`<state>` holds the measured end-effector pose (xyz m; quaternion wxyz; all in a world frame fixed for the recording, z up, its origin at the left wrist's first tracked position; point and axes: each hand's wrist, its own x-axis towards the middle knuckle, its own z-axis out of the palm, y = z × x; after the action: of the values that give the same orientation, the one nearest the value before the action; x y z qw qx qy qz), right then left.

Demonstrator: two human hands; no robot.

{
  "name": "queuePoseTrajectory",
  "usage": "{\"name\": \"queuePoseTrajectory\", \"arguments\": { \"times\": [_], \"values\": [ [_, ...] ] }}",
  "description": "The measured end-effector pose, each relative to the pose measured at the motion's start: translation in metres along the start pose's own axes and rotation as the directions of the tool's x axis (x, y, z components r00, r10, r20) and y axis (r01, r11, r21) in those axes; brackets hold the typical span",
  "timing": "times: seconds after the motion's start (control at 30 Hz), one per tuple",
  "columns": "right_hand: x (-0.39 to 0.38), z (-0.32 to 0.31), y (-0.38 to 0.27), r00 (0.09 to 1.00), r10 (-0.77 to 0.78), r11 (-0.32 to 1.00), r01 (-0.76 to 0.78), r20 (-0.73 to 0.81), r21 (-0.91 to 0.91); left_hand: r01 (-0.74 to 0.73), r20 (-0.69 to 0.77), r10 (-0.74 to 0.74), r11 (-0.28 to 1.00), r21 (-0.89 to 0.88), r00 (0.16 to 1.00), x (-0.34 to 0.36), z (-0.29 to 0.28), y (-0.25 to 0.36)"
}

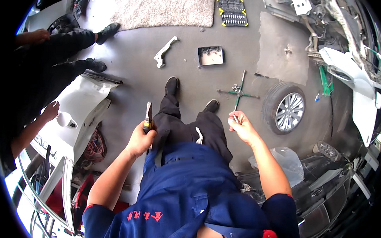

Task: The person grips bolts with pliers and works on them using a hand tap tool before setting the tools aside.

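My left hand (141, 139) is closed around a hand tool (149, 113) with a yellow-and-black grip. Its flat metal end points up and away from me. The tool looks like pliers, though its exact kind is unclear. My right hand (242, 127) pinches a small, thin metal piece (235, 119), mostly covered by the fingers. Just beyond that hand, a cross-shaped wheel wrench (246, 94) with green on its arms lies on the floor, with small metal parts near its centre. Both hands are held up in front of me, apart from each other.
A wheel (288, 108) lies at the right. Ahead are a shallow box (210, 56), a white bracket (165, 52), a socket set (232, 12) and a rug (163, 8). A white car panel (79, 99) and another person's hand (51, 111) are left; an opened car body (323, 21) stands right.
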<state>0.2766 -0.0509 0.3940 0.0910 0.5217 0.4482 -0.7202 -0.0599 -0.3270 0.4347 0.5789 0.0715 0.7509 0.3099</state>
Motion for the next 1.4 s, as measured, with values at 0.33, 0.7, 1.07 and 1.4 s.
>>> {"name": "queuePoseTrajectory", "arguments": {
  "times": [0.33,0.7,1.07,1.4],
  "values": [
    [0.323,0.036,0.107,0.996,0.088,0.961,-0.094,-0.036,-0.261,0.414,-0.015,-0.414,0.910,-0.003,0.910,0.152,0.020,-0.085],
    [0.713,0.029,0.288,0.837,-0.009,0.947,-0.168,-0.546,-0.274,0.480,0.184,-0.447,0.844,-0.238,0.876,0.230,0.110,-0.182],
    [0.782,0.049,0.322,0.650,0.059,0.938,-0.297,-0.758,-0.181,0.550,0.174,-0.522,0.785,-0.284,0.835,0.272,0.110,-0.170],
    [0.500,0.066,0.117,0.968,-0.192,0.954,0.146,0.161,0.261,0.373,0.231,-0.346,0.923,-0.088,0.909,0.275,0.091,-0.074]
  ]
}}
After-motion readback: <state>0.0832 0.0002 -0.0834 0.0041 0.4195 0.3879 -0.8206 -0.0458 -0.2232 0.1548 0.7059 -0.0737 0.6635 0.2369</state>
